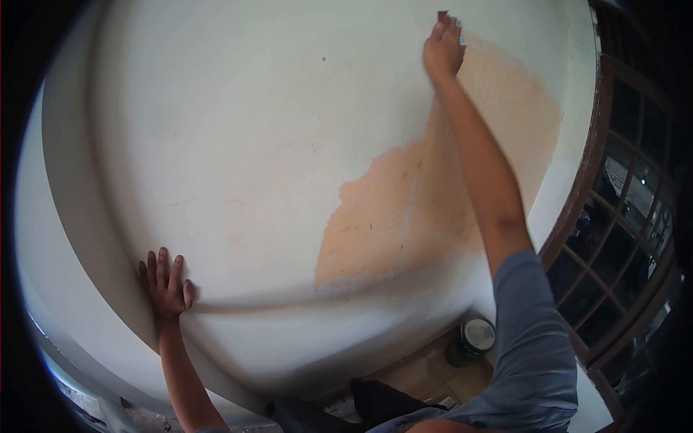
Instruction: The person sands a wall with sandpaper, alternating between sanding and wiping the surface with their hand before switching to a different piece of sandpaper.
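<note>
High on the white wall, my right hand is closed round a small brown piece, held against the surface; its edge shows past my fingers. An orange-tan patch with a ragged left edge spreads below and right of that hand. My left hand lies flat on the wall at the lower left, fingers spread, holding nothing. Thin cracks and small marks show on the white surface between the two hands.
A dark bucket with a pale top stands on the tiled floor in the lower corner. Along the right is a brown-framed window with dark panes. A wall edge curves down the left side.
</note>
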{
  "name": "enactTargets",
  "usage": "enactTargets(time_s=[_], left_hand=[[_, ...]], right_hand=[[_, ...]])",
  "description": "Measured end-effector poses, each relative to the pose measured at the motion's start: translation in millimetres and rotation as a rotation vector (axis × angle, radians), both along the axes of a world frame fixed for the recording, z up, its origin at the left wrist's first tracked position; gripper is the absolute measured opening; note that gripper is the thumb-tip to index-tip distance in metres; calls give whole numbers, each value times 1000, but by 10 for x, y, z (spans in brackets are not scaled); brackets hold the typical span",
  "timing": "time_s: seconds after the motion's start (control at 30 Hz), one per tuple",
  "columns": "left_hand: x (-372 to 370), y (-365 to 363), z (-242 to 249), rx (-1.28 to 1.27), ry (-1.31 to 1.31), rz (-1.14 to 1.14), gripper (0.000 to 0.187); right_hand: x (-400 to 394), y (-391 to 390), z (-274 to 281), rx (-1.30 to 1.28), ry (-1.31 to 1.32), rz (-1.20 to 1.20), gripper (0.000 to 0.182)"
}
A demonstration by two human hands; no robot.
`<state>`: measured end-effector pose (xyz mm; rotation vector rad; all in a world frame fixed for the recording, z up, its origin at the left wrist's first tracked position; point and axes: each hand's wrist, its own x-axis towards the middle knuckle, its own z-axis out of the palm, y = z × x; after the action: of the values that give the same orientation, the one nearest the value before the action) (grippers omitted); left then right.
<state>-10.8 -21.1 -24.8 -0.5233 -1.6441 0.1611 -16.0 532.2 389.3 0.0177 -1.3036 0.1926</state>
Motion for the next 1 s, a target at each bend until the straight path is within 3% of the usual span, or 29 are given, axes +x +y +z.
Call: enactTargets(time_s=[0.03,0.07,0.1,0.13,0.17,0.2,0.27,0.3,0.43,0.47,0.53,0.57,0.6,0.63,0.67,0.77,0.83,0.87,0.93,1.0], left_hand=[[12,2,-6,0,-8,-4,50],[21,3,0,6,-9,3,50],[26,13,2,9,-10,6,50],[34,14,-4,9,-15,8,49],[41,27,-36,8,-27,7,49],[35,42,-61,18,-32,-8,49],[-9,-19,14,34,-13,-4,49],[-6,-20,-7,39,-23,1,49],[-12,14,-53,45,-38,-14,48],[-2,10,-39,51,-39,-4,48],[6,16,-13,6,3,2,52],[11,-5,-29,3,3,3,52],[6,-3,-51,68,-38,-19,55],[3,41,-73,131,-80,-47,59],[7,89,-100,112,-78,-56,59],[-47,77,-81,207,46,-76,65],[-14,83,-79,204,-41,-55,65],[-6,88,-86,206,-72,-45,66],[29,120,-65,216,-58,-50,66],[11,82,-107,215,-56,-40,66]], right_hand=[[-72,-271,-414,82,87,-2,38],[-37,-545,-903,163,-57,-35,36],[-81,-818,-1549,353,-156,-38,35],[116,-1059,-2212,735,-370,-96,34],[221,-1266,-2756,830,-456,357,33],[299,-1226,-2761,822,-466,358,33],[352,-1083,-2492,950,-436,86,34],[231,-854,-2172,882,-360,9,32],[147,-314,-543,-68,-19,139,34],[98,-435,-575,-62,-21,149,34],[-35,-958,-861,163,-49,92,34],[-122,-1458,-1320,345,-109,112,33],[-19,-1866,-1889,724,-263,89,34],[220,-2218,-2297,878,-427,246,35],[138,-2366,-2562,904,-268,249,41],[241,-1854,-2060,1035,-262,140,36],[25,-1083,-1356,752,-155,-136,33],[-15,-692,-905,421,-214,226,34],[120,-316,-478,-29,-64,46,37],[-107,-676,-623,42,-32,27,37]])
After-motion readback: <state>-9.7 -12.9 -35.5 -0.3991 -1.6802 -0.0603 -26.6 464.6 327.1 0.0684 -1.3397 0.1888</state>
